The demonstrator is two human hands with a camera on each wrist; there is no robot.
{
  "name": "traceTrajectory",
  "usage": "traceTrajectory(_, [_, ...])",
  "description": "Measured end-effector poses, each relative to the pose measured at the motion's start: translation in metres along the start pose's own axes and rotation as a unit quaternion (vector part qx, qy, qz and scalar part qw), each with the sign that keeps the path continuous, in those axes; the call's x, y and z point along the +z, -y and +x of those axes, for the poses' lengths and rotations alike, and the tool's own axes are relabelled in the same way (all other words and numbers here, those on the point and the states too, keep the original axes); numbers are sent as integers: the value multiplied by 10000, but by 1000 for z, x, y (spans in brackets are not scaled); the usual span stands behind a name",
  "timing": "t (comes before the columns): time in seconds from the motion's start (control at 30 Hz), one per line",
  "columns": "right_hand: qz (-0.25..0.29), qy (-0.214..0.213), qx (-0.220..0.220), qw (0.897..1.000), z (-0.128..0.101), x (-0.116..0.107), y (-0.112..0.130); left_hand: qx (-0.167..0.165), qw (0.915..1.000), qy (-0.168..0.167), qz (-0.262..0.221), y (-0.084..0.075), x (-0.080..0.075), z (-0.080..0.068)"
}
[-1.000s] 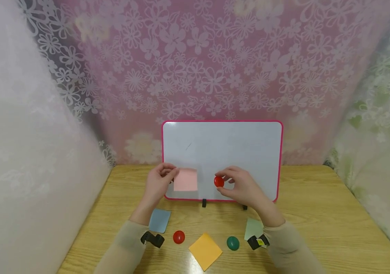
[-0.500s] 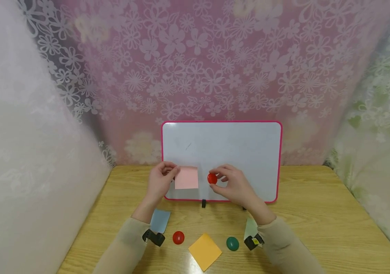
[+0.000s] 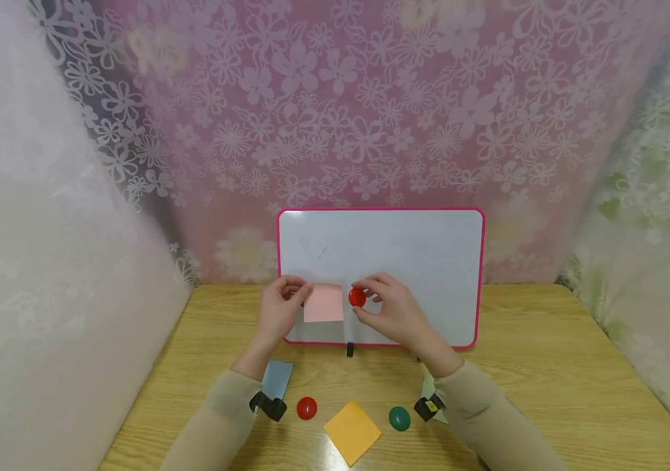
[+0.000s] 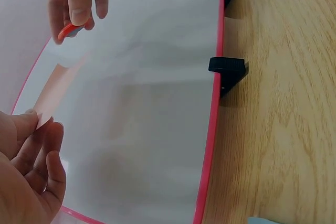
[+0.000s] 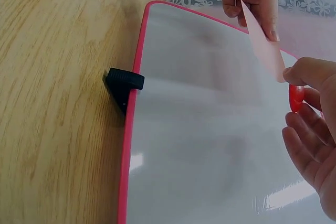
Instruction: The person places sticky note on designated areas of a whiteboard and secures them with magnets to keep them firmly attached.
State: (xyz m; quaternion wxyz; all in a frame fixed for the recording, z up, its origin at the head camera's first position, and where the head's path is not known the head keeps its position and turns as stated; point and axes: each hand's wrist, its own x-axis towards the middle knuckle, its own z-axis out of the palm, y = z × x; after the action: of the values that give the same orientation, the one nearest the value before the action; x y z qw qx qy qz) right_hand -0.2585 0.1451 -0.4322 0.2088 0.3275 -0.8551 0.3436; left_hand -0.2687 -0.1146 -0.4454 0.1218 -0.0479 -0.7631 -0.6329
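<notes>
My left hand (image 3: pixel 279 309) pinches the left edge of a pink sticky note (image 3: pixel 323 304) between thumb and fingers, in front of a whiteboard (image 3: pixel 417 255) with a pink frame. In the left wrist view the note (image 4: pixel 55 90) stands off the board's surface. Just right of the note, my right hand (image 3: pixel 394 307) holds a round red magnet (image 3: pixel 357 297) by its rim, thumb below and fingers above. The right wrist view shows this magnet (image 5: pixel 296 98) edge-on, close by the note's (image 5: pixel 262 45) near end.
The board stands on black feet (image 3: pixel 349 349) on a wooden table (image 3: pixel 547 366). Nearer lie a blue note (image 3: pixel 277 378), a second red magnet (image 3: pixel 307 408), an orange note (image 3: pixel 352 433), a green magnet (image 3: pixel 400 418) and a pale green note (image 3: pixel 428 386), partly under my right wrist.
My right hand has carried the red magnet left and slightly up, closer to the pink note. My left hand has shifted the note a little right and up.
</notes>
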Motion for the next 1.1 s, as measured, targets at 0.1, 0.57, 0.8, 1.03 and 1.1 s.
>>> traceTrajectory(0.1, [30, -68, -21, 10000, 0, 1, 1, 15, 10000, -20, -5, 0, 0, 0])
traceTrajectory(0.57, [50, -230, -61, 9997, 0, 5, 0, 116, 9998, -112, 103, 2, 0, 1])
traceTrajectory(0.8, [119, -309, -128, 9994, 1, 5, 1, 85, 9997, -196, 75, 2, 0, 1])
traceTrajectory(1.03, [145, -341, -112, 9992, 4, 8, 3, 134, 9995, -207, 171, -1, 1, 1])
traceTrajectory(1.1, [161, -338, -76, 9993, 5, 8, 4, 143, 9996, -193, 140, -2, 1, 1])
